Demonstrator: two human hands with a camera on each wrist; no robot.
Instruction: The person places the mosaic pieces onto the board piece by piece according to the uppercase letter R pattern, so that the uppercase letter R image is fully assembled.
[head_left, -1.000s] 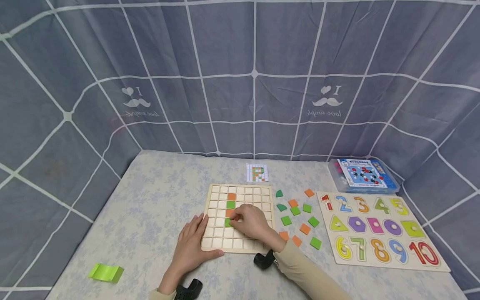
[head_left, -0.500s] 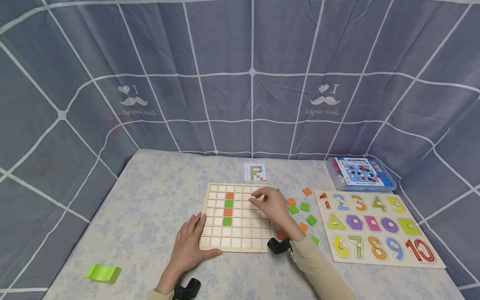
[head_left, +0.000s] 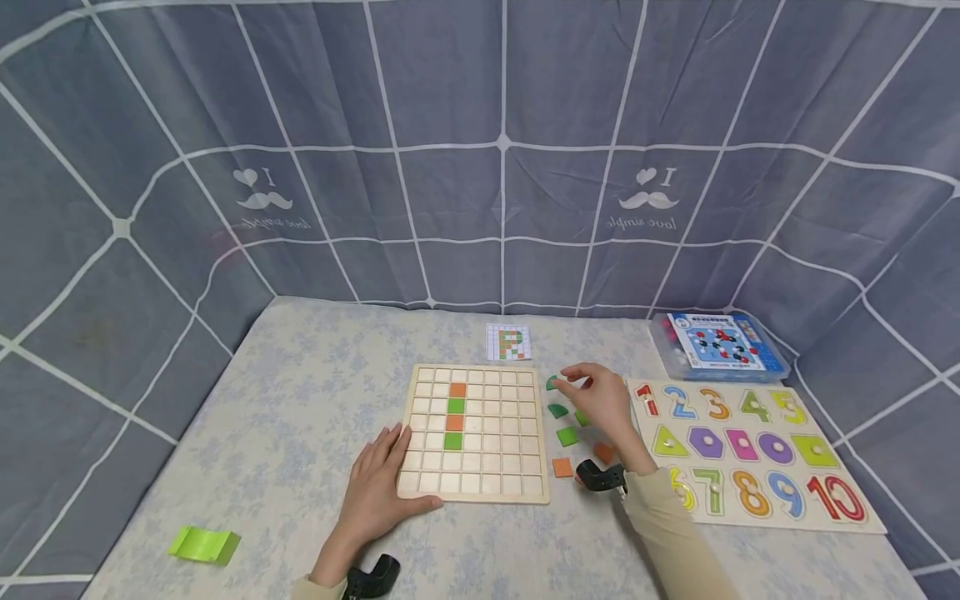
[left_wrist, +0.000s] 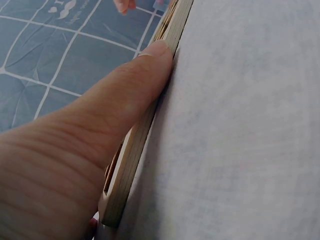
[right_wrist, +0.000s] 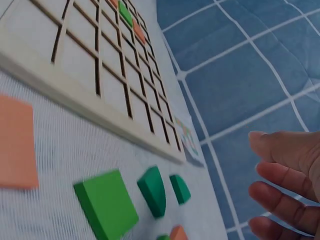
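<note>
My left hand rests at the front left corner of a wooden grid board, fingers spread on its left side. In the left wrist view its thumb lies along the board's front edge. A column of square tiles sits in the grid, orange and green by turns. Right of the board, my right hand hovers over loose pieces with nothing between thumb and fingers. Its fingertips are near a dark green quarter-round piece; another quarter-round and a green square tile lie closer to the wrist.
A small pattern card lies behind the board. A number-and-shape puzzle board is on the right, with a clear plastic box behind it. A lime green curved block stands at the front left. Curtains enclose the table.
My right hand has left the lower green tile in the grid and moved right across the board to the loose pieces. My left hand stays on the board's corner.
</note>
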